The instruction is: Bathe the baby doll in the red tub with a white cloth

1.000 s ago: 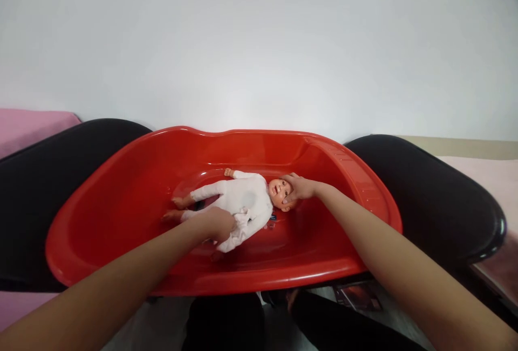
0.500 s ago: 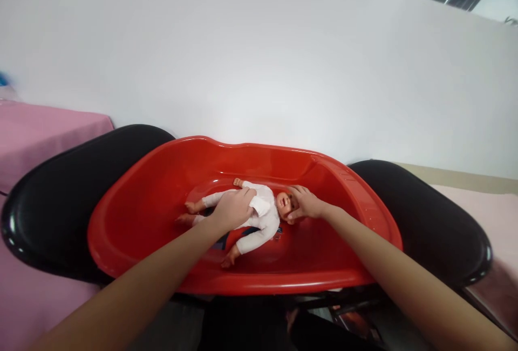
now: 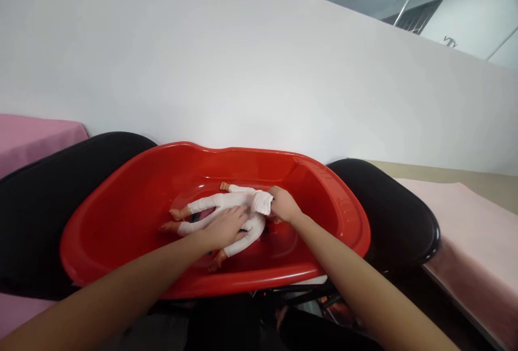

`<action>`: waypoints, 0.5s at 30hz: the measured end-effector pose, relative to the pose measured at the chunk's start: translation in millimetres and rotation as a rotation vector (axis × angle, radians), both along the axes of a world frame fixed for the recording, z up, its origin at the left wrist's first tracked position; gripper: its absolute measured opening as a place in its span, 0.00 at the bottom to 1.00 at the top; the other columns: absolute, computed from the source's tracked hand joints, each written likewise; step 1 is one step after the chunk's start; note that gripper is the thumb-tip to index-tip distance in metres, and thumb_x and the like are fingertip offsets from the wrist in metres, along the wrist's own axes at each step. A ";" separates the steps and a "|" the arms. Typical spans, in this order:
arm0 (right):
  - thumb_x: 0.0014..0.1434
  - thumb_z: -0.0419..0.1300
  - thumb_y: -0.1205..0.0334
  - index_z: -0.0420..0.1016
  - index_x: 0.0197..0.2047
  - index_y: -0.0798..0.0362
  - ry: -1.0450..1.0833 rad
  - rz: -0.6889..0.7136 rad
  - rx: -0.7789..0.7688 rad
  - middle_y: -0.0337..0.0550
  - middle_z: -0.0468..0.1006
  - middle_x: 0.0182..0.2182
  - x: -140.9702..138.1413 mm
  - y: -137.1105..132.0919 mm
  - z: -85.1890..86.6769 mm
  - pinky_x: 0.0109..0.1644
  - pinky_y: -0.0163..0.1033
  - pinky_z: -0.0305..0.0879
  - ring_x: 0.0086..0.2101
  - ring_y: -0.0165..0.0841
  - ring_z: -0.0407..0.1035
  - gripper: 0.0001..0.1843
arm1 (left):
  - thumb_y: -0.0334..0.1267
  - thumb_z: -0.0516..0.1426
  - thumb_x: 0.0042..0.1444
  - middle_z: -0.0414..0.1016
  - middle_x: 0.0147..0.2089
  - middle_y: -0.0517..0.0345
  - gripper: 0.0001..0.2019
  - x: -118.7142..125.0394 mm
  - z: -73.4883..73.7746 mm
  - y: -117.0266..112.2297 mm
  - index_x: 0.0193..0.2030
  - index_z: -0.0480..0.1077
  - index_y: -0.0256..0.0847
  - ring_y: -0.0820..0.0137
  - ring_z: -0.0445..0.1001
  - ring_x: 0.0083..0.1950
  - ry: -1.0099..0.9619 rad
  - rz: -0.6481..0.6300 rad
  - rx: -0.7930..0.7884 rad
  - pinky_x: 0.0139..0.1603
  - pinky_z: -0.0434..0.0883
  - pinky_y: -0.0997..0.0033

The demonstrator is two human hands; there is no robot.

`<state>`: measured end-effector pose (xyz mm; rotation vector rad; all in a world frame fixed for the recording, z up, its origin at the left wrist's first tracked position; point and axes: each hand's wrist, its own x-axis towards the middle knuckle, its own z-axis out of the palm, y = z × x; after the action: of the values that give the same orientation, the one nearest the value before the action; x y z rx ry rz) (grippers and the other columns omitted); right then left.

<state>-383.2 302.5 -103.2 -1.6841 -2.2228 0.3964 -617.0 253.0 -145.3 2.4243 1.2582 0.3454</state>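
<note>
A baby doll [image 3: 207,202] with a white body lies on its back in a red baby bathtub [image 3: 109,232], its feet to the left and its head to the right. My left hand [image 3: 229,227] lies on the doll's belly, fingers stretched out and holding nothing. At the neck and face, my right hand [image 3: 283,204] is closed on a white cloth [image 3: 262,202]. The cloth and that hand hide most of the doll's head. Something dark lies partly hidden beneath the doll.
Black rounded surfaces flank the tub, one on the left [image 3: 36,205] and one on the right [image 3: 388,216]. Beyond them are pink-covered tables, left [image 3: 36,135] and right [image 3: 477,232]. A white partition wall [image 3: 202,70] stands behind the tub.
The white cloth has gone from my left hand to my right, over the doll's neck and face. My left hand now lies on the belly. The view has shifted right.
</note>
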 end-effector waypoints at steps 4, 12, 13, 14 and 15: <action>0.67 0.53 0.55 0.75 0.41 0.52 0.142 -0.174 -0.001 0.50 0.81 0.42 17.4 10.2 0.7 0.41 0.39 0.64 0.40 0.39 0.75 0.12 | 0.44 0.63 0.48 0.67 0.73 0.63 0.24 -6.0 -23.5 -1.8 0.55 0.77 0.62 0.59 0.52 0.79 -0.043 -0.275 -0.199 0.78 0.47 0.56; 0.63 0.59 0.54 0.64 0.39 0.49 0.078 -0.163 0.004 0.44 0.80 0.39 5.4 9.3 -12.4 0.38 0.38 0.60 0.37 0.38 0.73 0.09 | 0.43 0.61 0.45 0.70 0.67 0.64 0.23 -10.6 -55.9 18.0 0.51 0.79 0.59 0.47 0.54 0.77 0.080 -0.209 -0.265 0.72 0.58 0.46; 0.63 0.59 0.54 0.63 0.39 0.49 0.072 -0.159 0.005 0.44 0.79 0.38 4.7 9.6 -13.2 0.38 0.38 0.59 0.36 0.37 0.72 0.09 | 0.42 0.61 0.45 0.70 0.66 0.65 0.23 -9.3 -60.0 19.7 0.50 0.79 0.59 0.46 0.54 0.77 0.092 -0.205 -0.250 0.71 0.59 0.44; 0.63 0.59 0.54 0.63 0.39 0.49 0.070 -0.153 0.005 0.44 0.79 0.38 4.6 9.9 -13.8 0.37 0.38 0.59 0.36 0.37 0.72 0.09 | 0.42 0.60 0.45 0.69 0.65 0.66 0.22 -7.9 -63.9 20.8 0.50 0.78 0.60 0.45 0.54 0.77 0.086 -0.198 -0.232 0.71 0.60 0.43; 0.63 0.59 0.54 0.63 0.39 0.48 0.070 -0.150 0.002 0.43 0.79 0.38 5.0 10.4 -14.4 0.37 0.38 0.58 0.36 0.37 0.72 0.09 | 0.43 0.59 0.45 0.69 0.65 0.67 0.21 -6.5 -67.4 21.4 0.49 0.78 0.62 0.45 0.54 0.77 0.067 -0.183 -0.220 0.70 0.61 0.43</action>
<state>-378.2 312.9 -117.6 -1.7934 -2.0310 0.4092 -623.5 274.4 -212.8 2.3534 1.0308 0.0702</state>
